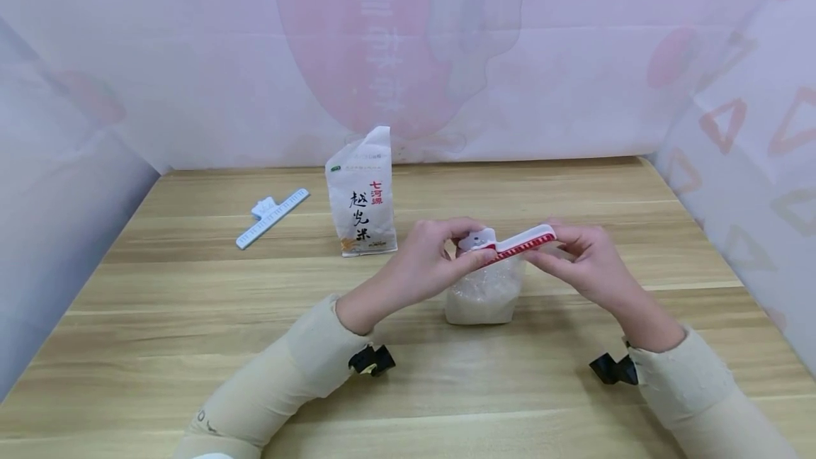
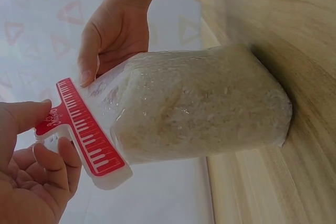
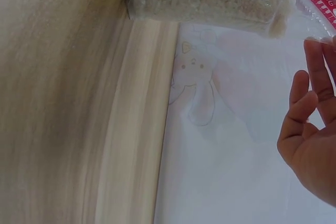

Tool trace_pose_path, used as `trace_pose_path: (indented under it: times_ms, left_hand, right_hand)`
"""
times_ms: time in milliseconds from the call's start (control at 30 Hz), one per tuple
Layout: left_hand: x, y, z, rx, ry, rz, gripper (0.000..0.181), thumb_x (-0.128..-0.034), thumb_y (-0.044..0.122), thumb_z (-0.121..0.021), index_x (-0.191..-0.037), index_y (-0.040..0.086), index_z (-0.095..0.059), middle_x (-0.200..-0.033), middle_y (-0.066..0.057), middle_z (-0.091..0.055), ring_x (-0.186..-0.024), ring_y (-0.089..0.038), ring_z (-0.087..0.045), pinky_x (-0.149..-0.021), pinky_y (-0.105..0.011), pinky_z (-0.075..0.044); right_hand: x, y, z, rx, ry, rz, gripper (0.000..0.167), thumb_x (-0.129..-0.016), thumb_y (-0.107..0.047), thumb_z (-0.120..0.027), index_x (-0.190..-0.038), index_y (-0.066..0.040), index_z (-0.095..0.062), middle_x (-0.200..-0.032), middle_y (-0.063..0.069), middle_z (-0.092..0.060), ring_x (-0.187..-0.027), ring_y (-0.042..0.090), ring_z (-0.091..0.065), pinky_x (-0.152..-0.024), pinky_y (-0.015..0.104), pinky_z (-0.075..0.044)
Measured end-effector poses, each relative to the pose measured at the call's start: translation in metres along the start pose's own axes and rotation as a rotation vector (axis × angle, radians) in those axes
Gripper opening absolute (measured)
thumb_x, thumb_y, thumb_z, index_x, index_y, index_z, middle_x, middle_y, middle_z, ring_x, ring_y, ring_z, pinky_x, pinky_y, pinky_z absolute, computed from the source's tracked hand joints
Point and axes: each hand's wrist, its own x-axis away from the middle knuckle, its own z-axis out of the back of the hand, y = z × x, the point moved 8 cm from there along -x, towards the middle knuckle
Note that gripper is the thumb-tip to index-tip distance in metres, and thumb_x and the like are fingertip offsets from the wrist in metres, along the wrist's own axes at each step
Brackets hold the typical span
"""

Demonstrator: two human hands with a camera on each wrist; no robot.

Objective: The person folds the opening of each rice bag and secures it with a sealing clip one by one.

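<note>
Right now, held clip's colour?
The clip is red and white; it shows best in the left wrist view.

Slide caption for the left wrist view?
Left hand pinching a red-and-white clip at the top of a rice bag.

Wood-grain table [image 1: 491, 395]; on it, blue clip [image 1: 273, 218], white packet [image 1: 360, 193], clear rice bag [image 1: 481, 302].

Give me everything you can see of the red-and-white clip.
The red-and-white clip looks like plastic: a long straight bar with a short handle along one side. One face is red with white bar markings and lettering; the other is white. It lies across the top of the clear rice bag, tilted in the head view. The left hand pinches the handle; the right hand is at the opposite end. Whether it is fully clamped is unclear.
</note>
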Motion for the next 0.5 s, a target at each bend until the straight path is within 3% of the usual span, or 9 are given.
trace_pose_path:
  times_ms: [100,233,433,500]
  left_hand:
    - [0.000,-0.001,0.001,0.000,-0.002,0.018,0.022,-0.0891,0.021,-0.075,-0.108,0.009,-0.072,-0.082,0.001,-0.066,-0.065,-0.005,-0.051,-0.050,-0.018,-0.043]
    - [0.000,-0.002,0.002,0.004,-0.004,0.044,0.023,-0.0894,0.022,-0.075,-0.109,0.010,-0.073,-0.088,0.002,-0.068,-0.065,-0.007,-0.048,-0.049,-0.018,-0.037]
    - [0.001,-0.005,0.003,-0.009,0.007,0.059,0.025,-0.0889,0.023,-0.075,-0.111,0.011,-0.073,-0.101,0.001,-0.072,-0.089,-0.010,-0.058,-0.072,-0.021,-0.045]
    - [0.002,-0.006,0.003,-0.003,0.003,0.061,0.027,-0.0890,0.022,-0.075,-0.113,0.011,-0.072,-0.104,-0.001,-0.071,-0.092,-0.015,-0.059,-0.071,-0.022,-0.047]
  right_hand:
    - [0.002,0.004,0.002,0.003,0.005,-0.067,0.019,-0.086,0.009,-0.069,-0.102,-0.001,-0.074,-0.099,-0.011,-0.071,-0.088,0.003,-0.064,-0.080,0.019,-0.058]
    - [0.005,0.009,0.001,0.019,-0.015,-0.124,0.021,-0.088,0.005,-0.069,-0.108,-0.002,-0.073,-0.104,-0.014,-0.072,-0.095,0.003,-0.065,-0.084,0.019,-0.057]
    - [0.011,0.016,-0.001,0.055,-0.036,-0.174,0.023,-0.090,0.000,-0.070,-0.111,-0.009,-0.073,-0.107,-0.017,-0.070,-0.099,0.002,-0.064,-0.084,0.019,-0.055]
    - [0.012,0.018,-0.001,0.083,-0.036,-0.179,0.023,-0.090,-0.001,-0.070,-0.111,-0.008,-0.072,-0.106,-0.018,-0.070,-0.096,0.002,-0.063,-0.082,0.018,-0.055]
